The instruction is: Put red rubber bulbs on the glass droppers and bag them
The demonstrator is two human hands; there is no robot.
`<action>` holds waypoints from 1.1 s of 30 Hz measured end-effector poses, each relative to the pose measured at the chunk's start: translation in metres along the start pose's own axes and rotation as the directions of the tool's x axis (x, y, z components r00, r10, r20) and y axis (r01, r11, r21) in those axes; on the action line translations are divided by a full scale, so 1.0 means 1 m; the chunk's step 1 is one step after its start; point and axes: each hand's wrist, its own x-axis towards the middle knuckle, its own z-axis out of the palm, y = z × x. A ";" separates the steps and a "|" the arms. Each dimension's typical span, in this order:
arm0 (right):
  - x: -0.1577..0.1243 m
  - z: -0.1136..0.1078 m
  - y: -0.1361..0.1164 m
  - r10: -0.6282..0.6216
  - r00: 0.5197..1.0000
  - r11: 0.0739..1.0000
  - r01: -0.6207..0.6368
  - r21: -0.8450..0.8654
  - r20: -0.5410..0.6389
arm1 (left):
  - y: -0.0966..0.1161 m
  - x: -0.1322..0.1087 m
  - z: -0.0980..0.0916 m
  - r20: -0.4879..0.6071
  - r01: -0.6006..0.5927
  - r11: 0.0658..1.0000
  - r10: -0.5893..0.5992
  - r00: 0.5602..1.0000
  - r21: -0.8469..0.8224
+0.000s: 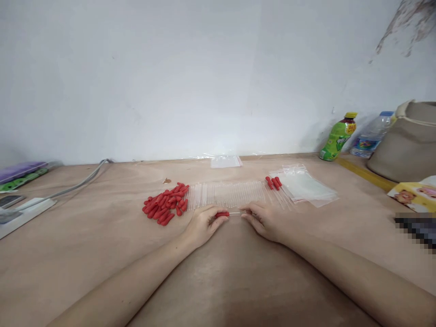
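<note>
My left hand is closed around a red rubber dropper bulb. Between my two hands runs a thin clear glass tube, one end at the bulb's mouth. My right hand pinches the tube's other end. How far the tube sits inside the bulb cannot be made out. A heap of loose red bulbs lies left of my left hand. Just beyond my hands, a row of clear glass tubes lies side by side. Three droppers with red bulbs rest at the row's right end.
Clear plastic bags are stacked at the right, and another bag lies by the wall. A green bottle, a clear bottle and a grey bin stand far right. A power strip with a grey cable lies left.
</note>
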 end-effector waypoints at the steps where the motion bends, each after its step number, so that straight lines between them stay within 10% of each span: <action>1: 0.000 -0.001 0.000 0.006 1.000 1.000 -0.006 0.013 0.024 | 0.000 0.000 0.000 0.004 0.015 1.000 -0.015 1.000 0.001; 33: 0.011 -0.005 -0.006 -0.076 0.987 0.967 0.108 -0.232 0.142 | -0.001 0.000 0.003 0.032 0.034 0.999 -0.033 0.999 -0.032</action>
